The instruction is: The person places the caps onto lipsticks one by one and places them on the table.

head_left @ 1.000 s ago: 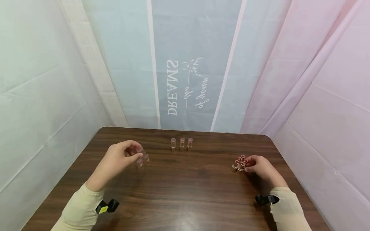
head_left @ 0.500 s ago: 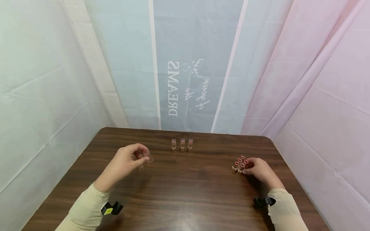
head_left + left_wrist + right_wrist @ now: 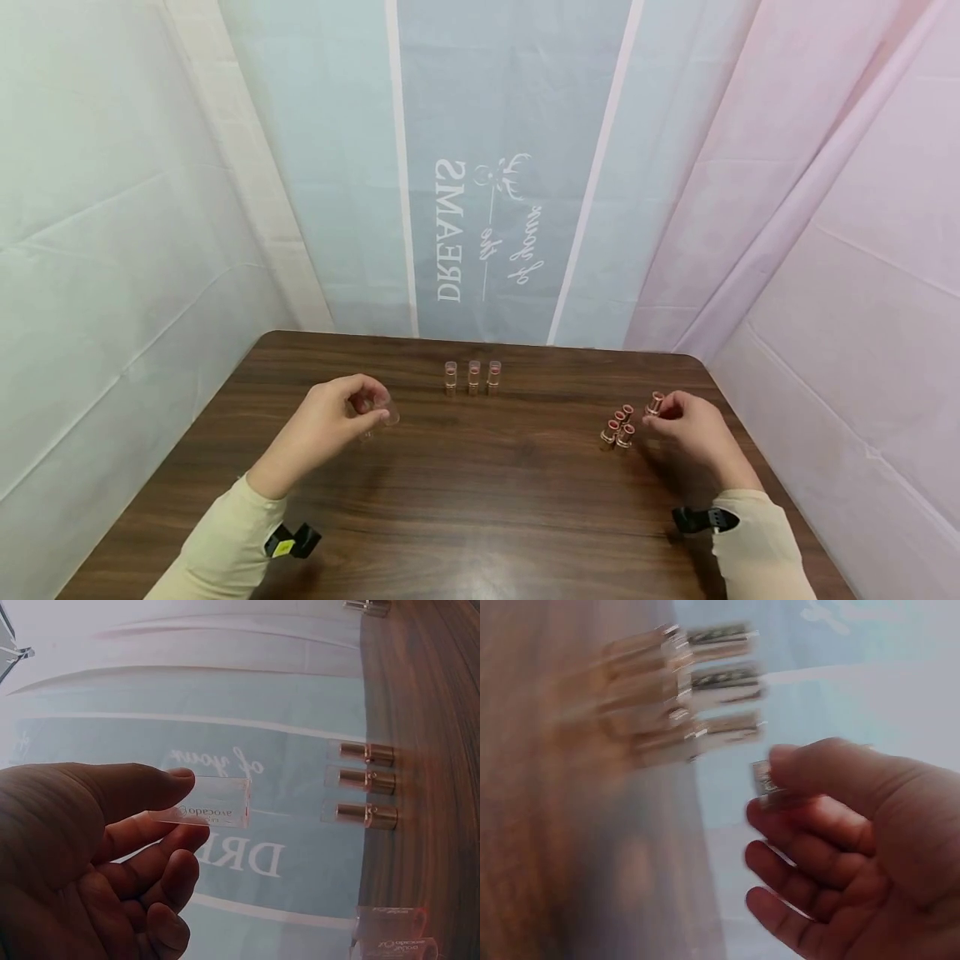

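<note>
My left hand [image 3: 322,425] pinches a clear lipstick cap [image 3: 221,801] between thumb and forefinger, above the table. Lettering on the cap shows in the left wrist view. Other clear caps [image 3: 390,924] stand on the table below it, largely hidden by the hand in the head view. On the right, my right hand [image 3: 693,429] pinches an uncapped lipstick [image 3: 656,403], raised and slightly tilted, its lower part covered by fingers. Several uncapped gold lipsticks [image 3: 626,436] with red tops stand in a tight cluster just left of that hand.
Three capped lipsticks [image 3: 473,379] stand in a row near the back edge of the brown wooden table [image 3: 480,500]. A printed curtain [image 3: 495,125] hangs behind the table, with pale fabric walls [image 3: 862,333] on both sides.
My right hand has taken one lipstick out of the cluster and moved it up and to the right. The left hand has carried its cap slightly to the right, then nearly stopped.
</note>
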### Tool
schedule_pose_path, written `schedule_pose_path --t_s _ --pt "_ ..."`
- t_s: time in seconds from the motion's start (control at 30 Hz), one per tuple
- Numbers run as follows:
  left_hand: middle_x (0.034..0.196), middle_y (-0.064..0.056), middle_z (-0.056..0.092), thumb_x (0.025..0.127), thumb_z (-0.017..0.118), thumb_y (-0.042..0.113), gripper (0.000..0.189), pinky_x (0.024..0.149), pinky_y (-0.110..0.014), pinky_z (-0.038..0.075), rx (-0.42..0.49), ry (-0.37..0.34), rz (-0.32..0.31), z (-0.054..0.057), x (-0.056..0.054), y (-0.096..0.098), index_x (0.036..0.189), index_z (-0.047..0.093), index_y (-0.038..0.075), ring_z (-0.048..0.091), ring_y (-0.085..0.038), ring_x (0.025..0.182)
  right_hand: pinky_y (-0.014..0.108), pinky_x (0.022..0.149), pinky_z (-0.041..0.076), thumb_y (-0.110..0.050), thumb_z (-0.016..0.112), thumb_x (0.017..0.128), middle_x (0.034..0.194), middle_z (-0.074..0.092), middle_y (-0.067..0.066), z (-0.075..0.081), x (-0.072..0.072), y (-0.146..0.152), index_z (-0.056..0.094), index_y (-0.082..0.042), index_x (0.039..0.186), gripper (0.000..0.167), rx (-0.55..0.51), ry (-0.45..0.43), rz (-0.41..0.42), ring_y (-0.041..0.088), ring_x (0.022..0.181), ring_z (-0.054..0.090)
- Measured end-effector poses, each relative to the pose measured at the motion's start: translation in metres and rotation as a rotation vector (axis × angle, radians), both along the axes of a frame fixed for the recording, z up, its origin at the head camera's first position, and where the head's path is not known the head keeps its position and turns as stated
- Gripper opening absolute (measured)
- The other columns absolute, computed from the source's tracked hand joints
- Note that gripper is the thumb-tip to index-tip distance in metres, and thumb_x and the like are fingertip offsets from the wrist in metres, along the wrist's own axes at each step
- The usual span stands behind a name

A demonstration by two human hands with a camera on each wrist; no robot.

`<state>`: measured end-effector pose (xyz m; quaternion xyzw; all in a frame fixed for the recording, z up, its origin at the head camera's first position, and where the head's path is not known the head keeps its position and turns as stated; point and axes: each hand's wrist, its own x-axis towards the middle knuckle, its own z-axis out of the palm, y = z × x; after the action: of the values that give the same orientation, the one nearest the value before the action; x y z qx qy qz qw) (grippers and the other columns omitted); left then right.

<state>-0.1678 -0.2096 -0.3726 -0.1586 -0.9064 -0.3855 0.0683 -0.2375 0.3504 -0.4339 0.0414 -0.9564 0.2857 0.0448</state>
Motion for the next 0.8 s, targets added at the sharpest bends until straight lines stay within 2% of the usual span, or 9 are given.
schedule_pose_path --t_s 0.13,0.27,0.47,0.67,0.8 --pt "0.086 0.004 0.066 0.092 0.079 0.018 0.016 0.06 -0.028 0.053 -0.008 -0.014 -0.007 -0.002 -0.001 0.001 0.105 0.07 0.018 0.062 -0.013 0.071 0.027 0.068 0.048 -0.043 0.077 0.092 0.096 0.069 0.008 0.013 0.003 -0.014 0.065 -0.008 0.101 0.038 -0.067 0.103 -0.064 0.017 0.084 0.059" --pt "0.087 0.005 0.067 0.092 0.079 0.019 0.016 0.061 -0.028 0.053 -0.014 -0.025 -0.013 -0.003 -0.002 0.002 0.105 0.07 0.018 0.062 -0.013 0.072 0.02 0.07 0.049 -0.039 0.077 0.093 0.1 0.071 0.01 0.023 0.009 -0.048 0.068 -0.007 0.108 0.036 -0.207 0.18 -0.082 0.011 0.084 0.061" --pt "0.087 0.006 0.068 0.092 0.079 0.019 0.015 0.062 -0.027 0.052 -0.02 -0.021 -0.016 -0.005 -0.003 0.001 0.105 0.07 0.018 0.061 -0.013 0.074 0.017 0.072 0.051 -0.024 0.079 0.092 0.1 0.074 0.011 0.027 0.022 -0.108 0.072 -0.004 0.113 0.03 -0.393 0.234 0.033 0.004 0.082 0.064" --pt "0.088 0.008 0.068 0.092 0.079 0.02 0.015 0.064 -0.027 0.052 -0.031 -0.014 -0.021 -0.006 -0.005 0.001 0.105 0.07 0.019 0.061 -0.012 0.077 0.024 0.078 0.055 -0.019 0.081 0.089 0.099 0.074 0.005 0.021 0.038 -0.148 0.074 -0.009 0.11 0.024 -0.459 0.189 0.149 0.01 0.088 0.066" --pt "0.089 0.011 0.069 0.092 0.079 0.019 0.014 0.067 -0.026 0.052 -0.045 0.0 -0.022 -0.008 -0.006 0.002 0.103 0.071 0.021 0.061 -0.012 0.079 0.028 0.078 0.056 -0.022 0.084 0.087 0.095 0.073 0.0 0.013 0.047 -0.17 0.075 -0.014 0.104 0.021 -0.456 0.149 0.201 0.01 0.086 0.065"
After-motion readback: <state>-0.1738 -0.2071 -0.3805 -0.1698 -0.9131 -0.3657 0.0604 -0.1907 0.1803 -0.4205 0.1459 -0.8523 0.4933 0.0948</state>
